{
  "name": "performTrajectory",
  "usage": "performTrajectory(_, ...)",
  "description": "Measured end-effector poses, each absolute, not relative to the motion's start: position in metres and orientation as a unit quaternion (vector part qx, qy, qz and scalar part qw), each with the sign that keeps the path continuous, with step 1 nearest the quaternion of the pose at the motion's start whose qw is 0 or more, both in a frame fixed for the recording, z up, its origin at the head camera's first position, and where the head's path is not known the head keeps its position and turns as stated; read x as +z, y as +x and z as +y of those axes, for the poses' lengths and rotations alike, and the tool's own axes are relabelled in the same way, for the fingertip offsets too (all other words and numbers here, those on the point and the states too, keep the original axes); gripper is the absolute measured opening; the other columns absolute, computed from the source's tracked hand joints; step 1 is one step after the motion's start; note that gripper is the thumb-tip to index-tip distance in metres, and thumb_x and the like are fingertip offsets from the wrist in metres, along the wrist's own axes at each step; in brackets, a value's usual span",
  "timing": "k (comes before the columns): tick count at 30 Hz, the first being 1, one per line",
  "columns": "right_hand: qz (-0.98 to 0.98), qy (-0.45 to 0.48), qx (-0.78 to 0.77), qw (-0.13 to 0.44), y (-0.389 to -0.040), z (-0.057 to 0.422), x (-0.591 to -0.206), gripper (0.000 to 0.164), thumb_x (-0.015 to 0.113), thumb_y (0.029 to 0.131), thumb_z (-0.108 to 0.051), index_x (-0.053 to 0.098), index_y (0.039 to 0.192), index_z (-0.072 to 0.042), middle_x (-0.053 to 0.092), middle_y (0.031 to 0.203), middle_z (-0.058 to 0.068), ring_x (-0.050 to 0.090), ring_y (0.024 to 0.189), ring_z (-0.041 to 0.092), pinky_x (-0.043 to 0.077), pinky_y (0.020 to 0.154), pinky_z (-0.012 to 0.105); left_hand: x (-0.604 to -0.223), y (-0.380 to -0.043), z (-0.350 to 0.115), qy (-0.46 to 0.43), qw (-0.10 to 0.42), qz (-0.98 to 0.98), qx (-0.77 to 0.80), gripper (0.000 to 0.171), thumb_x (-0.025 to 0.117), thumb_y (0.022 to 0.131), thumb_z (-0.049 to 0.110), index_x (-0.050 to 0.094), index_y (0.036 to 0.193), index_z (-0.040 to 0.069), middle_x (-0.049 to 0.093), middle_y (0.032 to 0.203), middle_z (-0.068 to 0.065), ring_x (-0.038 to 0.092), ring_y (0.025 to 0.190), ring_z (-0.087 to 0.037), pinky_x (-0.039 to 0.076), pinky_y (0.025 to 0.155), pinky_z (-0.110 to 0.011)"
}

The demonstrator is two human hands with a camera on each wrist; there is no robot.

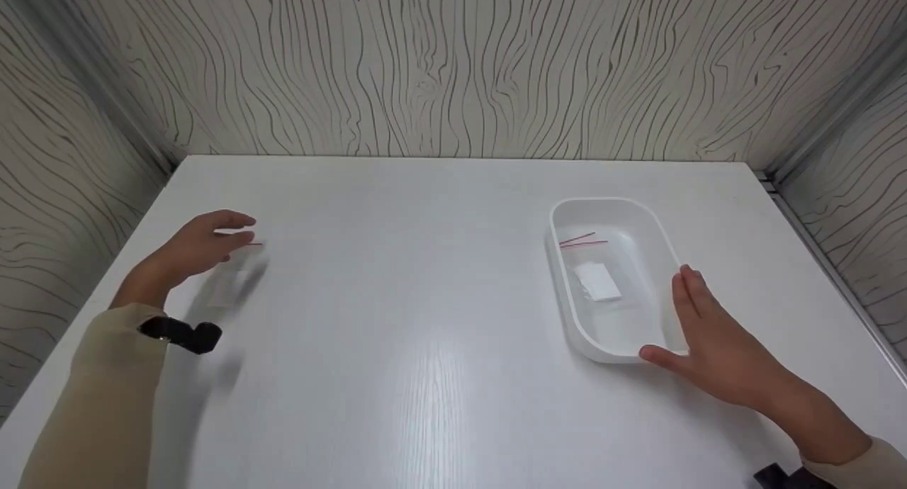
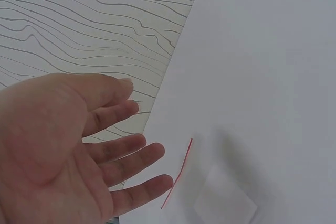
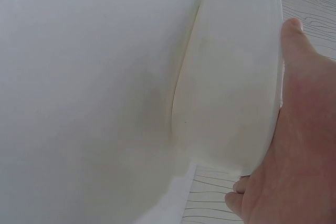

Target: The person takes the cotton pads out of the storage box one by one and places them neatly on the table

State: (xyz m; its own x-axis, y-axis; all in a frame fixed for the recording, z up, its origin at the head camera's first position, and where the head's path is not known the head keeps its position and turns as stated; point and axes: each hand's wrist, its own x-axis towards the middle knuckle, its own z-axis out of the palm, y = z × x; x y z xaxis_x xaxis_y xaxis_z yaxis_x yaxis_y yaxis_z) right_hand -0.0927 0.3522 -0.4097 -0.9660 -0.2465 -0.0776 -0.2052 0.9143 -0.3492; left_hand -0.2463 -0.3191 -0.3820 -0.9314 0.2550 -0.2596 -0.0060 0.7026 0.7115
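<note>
On the left side of the table, my left hand [image 1: 198,241] hovers with relaxed, parted fingers and holds nothing. Just below it lies a small clear zip bag [image 1: 227,289] with a red seal line and a white square inside. The left wrist view shows the bag's white square [image 2: 226,200] beside the fingertips. My right hand [image 1: 730,351] rests against the near right corner of a white plastic tub [image 1: 631,336], thumb and fairly straight fingers on its rim. Inside the tub are clear zip bags [image 1: 599,282] with red seal lines; one shows a white square.
A white table [image 1: 425,262] carries everything. Pale panels with dark wavy lines [image 1: 439,71] stand behind it and at both sides. Dark wrist-camera mounts [image 1: 181,334] sit at the cuffs of the beige sleeves.
</note>
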Motion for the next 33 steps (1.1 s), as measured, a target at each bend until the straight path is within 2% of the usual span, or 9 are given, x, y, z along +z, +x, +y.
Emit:
performTrajectory(15, 0.978, -0.108, -0.164, 0.065, -0.093, 0.351, -0.409, 0.116, 0.065, 0.094, -0.059, -0.006, 0.157, 0.008, -0.016, 0.166, 0.023, -0.008, 0.154, 0.042, 0.009, 0.121, 0.061, -0.386, -0.243, -0.308, 0.079, 0.168, 0.891, 0.413, 0.057, 0.051, 0.109, 0.029, 0.035, 0.153, -0.004, 0.034, 0.156, -0.027, 0.039, 0.141, -0.043, 0.045, 0.108, -0.056)
performTrajectory(22, 0.979, -0.111, -0.159, 0.061, -0.093, 0.351, -0.409, 0.115, 0.065, 0.094, -0.058, -0.005, 0.157, 0.008, -0.014, 0.167, 0.023, -0.006, 0.154, 0.043, 0.011, 0.121, 0.061, -0.392, -0.242, -0.307, 0.087, 0.166, 0.879, 0.438, 0.053, 0.05, 0.109, 0.027, 0.04, 0.149, -0.006, 0.04, 0.152, -0.026, 0.046, 0.136, -0.04, 0.053, 0.1, -0.046)
performTrajectory(27, 0.978, -0.112, -0.164, 0.062, -0.093, 0.352, -0.41, 0.115, 0.065, 0.095, -0.058, -0.006, 0.157, 0.008, -0.015, 0.166, 0.023, -0.007, 0.153, 0.043, 0.008, 0.121, 0.06, -0.397, -0.242, -0.306, 0.081, 0.178, 0.864, 0.464, 0.052, 0.049, 0.11, 0.027, 0.04, 0.148, -0.006, 0.042, 0.15, -0.025, 0.047, 0.135, -0.038, 0.055, 0.097, -0.038)
performTrajectory(33, 0.977, -0.114, -0.168, 0.06, -0.092, 0.352, -0.41, 0.115, 0.064, 0.095, -0.058, -0.006, 0.157, 0.008, -0.016, 0.166, 0.022, -0.008, 0.154, 0.042, 0.006, 0.122, 0.058, -0.397, -0.241, -0.304, 0.075, 0.179, 0.856, 0.479, 0.052, 0.048, 0.11, 0.027, 0.038, 0.15, -0.005, 0.041, 0.151, -0.024, 0.047, 0.135, -0.037, 0.055, 0.098, -0.037)
